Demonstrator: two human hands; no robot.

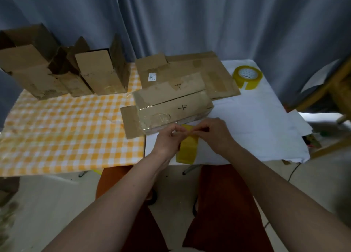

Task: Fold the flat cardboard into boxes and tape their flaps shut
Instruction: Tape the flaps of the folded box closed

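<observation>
Presently both hands meet at frame centre: left hand [169, 137] grips tape roll [187, 147], right hand [212, 134] pinches its end; box "4" [171, 111] lies just above, long axis left-right.

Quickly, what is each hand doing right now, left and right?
Left hand: fingers curled on the tape roll, holding it.
Right hand: fingertips pinching at the top of the same roll, seemingly at the tape end.
</observation>
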